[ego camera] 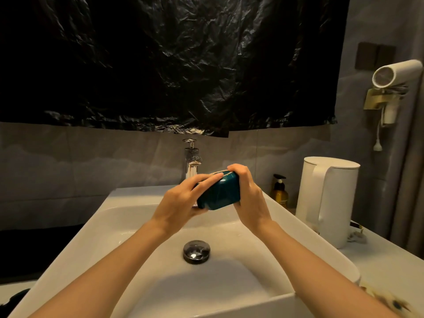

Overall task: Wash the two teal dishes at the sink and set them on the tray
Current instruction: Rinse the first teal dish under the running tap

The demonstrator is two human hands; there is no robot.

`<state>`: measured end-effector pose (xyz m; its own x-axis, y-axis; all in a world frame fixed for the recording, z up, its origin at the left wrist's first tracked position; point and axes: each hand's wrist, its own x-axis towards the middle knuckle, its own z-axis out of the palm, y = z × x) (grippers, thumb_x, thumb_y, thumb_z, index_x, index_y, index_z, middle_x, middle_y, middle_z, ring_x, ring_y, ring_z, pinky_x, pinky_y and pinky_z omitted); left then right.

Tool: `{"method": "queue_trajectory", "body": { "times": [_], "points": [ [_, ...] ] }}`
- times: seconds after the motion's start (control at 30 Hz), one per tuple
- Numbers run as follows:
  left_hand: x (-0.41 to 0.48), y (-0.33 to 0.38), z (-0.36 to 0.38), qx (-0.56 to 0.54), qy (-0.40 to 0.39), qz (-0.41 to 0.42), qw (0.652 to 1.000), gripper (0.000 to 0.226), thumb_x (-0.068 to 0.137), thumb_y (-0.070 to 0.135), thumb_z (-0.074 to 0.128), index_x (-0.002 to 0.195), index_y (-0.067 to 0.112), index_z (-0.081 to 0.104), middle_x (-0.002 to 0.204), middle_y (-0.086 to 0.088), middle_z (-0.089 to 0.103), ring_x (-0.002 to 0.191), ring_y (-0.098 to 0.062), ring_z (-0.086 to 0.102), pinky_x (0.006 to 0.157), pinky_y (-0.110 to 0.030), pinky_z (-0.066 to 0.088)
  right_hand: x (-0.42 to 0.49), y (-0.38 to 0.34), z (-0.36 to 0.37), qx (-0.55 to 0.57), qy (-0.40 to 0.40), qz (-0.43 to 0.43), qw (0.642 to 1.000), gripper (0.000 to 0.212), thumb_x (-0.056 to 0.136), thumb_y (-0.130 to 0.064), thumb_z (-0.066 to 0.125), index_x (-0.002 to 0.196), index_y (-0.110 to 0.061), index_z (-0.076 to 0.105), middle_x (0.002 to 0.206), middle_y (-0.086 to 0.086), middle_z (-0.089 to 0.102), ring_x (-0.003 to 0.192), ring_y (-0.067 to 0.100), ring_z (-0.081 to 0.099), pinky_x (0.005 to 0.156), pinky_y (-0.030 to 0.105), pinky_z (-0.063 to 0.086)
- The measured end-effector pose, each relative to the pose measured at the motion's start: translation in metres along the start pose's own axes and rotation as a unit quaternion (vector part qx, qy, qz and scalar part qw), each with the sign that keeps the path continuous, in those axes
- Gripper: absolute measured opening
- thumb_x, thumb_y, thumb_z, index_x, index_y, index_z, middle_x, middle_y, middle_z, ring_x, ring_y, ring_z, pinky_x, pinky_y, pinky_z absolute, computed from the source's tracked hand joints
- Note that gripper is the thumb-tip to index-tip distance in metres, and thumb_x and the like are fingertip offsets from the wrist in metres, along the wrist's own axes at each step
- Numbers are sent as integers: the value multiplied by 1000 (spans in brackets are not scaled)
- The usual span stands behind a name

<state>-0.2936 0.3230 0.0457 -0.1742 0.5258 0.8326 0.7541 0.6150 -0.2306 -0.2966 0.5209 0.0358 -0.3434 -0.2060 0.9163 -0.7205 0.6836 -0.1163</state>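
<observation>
1. The white sink (75, 244) is being viewed from its near edge, and both bare forearms are being stretched out over its basin.
2. A dark, round drain plug (196, 252) is lying in the bottom of the sink, nearer than the hands and below them.
3. At the sink's near right corner a blurred, dark-spotted thing (390, 301) is being caught at the frame's edge. What it is cannot be told.
4. One teal dish (220, 195) is being held in the air above the far half of the sink. It is tilted so that its faceted underside is being turned toward the camera and its thin pale rim is being turned upward and away.
5. The dish is being gripped by the left hand (181, 200) from the sink's left side, with the fingers laid nearly straight across its upper face and the thumb tucked beneath it.
6. The dish's other end is being gripped by the right hand (246, 191), with the fingers curled over the rim.
7. A chrome faucet (192, 161) is standing at the sink's far edge, just behind the dish.
8. On the surface (385, 267) to the right of the sink, a white kettle (330, 198) is standing upright, and an amber pump bottle (280, 191) is standing beyond it, by the wall.
9. Above the sink's far side, the wall is being covered by a crumpled black plastic sheet (172, 65), and a white hair dryer (394, 74) is hanging in its holder high to the right.
</observation>
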Motion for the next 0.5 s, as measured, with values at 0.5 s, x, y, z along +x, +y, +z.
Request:
{"method": "queue_trajectory", "body": {
  "times": [0.5],
  "points": [
    [1,12,13,-312,-116,-330,884,65,77,9,70,129,36,44,109,9,62,102,-10,61,85,-21,54,-2,11,6,74,-202,247,945,25,98,-8,44,117,-24,43,107,8,65,91,22,62,76,37,58]
  ]
}}
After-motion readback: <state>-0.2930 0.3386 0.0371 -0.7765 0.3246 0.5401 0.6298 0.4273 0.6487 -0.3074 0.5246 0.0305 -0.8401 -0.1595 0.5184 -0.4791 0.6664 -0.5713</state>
